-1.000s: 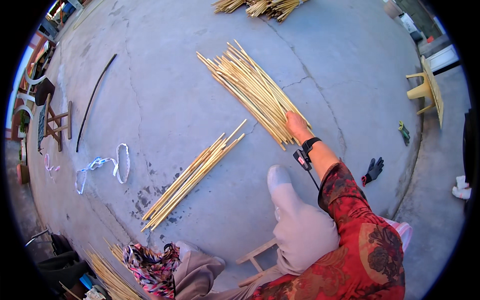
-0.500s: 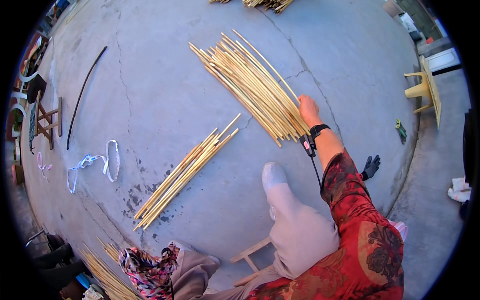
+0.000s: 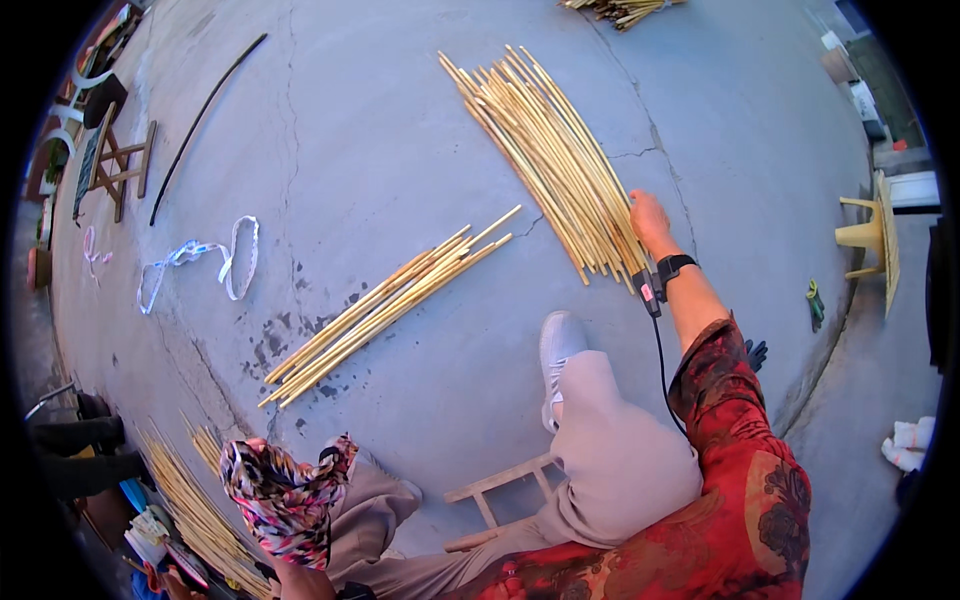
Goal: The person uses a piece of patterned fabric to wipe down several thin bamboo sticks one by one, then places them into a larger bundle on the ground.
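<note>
A wide bundle of long, pale wooden sticks lies fanned on the concrete ahead, right of centre. My right hand is at the bundle's right edge, its fingers curled round the outermost stick. A black strap and a small dark device with a cable sit at that wrist. Left of the bundle, a smaller group of several sticks lies slantwise on the floor. Low on the left, part of my left hand shows beside a colourful patterned cloth near my knee; its fingers are hidden.
More thin sticks lie at lower left, and another bundle at the far edge. A ribbon, a dark rod, and a folding wooden stool are leftward. A yellow stool and a dark glove are rightward.
The outermost stick, which stood apart from the bundle, now lies in against it, with my right hand still at it. The whole view has shifted, and more of my left hand shows.
</note>
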The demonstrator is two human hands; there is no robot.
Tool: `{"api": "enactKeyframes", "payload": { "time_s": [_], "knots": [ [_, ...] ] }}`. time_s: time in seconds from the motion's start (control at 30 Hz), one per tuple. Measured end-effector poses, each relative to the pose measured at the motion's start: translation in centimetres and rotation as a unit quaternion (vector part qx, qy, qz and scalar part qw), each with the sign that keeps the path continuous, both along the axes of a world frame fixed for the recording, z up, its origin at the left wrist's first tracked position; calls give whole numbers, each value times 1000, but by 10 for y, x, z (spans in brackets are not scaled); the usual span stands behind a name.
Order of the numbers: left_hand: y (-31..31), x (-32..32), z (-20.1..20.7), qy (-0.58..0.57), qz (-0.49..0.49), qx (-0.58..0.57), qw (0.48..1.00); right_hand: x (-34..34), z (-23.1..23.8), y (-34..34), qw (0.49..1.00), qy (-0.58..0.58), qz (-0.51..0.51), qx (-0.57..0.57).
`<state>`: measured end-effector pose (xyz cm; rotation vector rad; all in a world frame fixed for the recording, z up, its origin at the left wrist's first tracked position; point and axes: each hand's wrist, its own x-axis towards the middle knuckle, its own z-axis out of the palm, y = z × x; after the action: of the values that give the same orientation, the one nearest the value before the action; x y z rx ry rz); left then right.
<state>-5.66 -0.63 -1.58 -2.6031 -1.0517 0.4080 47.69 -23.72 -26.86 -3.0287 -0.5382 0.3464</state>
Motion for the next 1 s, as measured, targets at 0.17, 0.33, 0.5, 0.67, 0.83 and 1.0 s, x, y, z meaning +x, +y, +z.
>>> {"api": "enactKeyframes", "payload": {
  "time_s": [0.17, 0.33, 0.5, 0.67, 0.83, 1.0],
  "knots": [
    [-18, -18, 21, 20, 36, 30, 999, -10, 59, 72, 964, 108, 206, 132],
    [-36, -52, 38, 75, 68, 69, 992, -72, 167, 152, 864, 150, 462, 133],
    [-49, -91, 39, 129, 91, 99, 983, -140, 219, 210, 799, 100, 593, -2],
    [-64, -127, 37, 181, 105, 128, 969, -210, 194, 258, 740, 119, 657, -79],
    [-83, -149, 32, 237, 119, 156, 951, -281, 91, 263, 774, 151, 614, -41],
    [-91, -158, 27, 286, 112, 174, 936, -305, -9, 237, 823, 48, 565, -25]
  ]
}}
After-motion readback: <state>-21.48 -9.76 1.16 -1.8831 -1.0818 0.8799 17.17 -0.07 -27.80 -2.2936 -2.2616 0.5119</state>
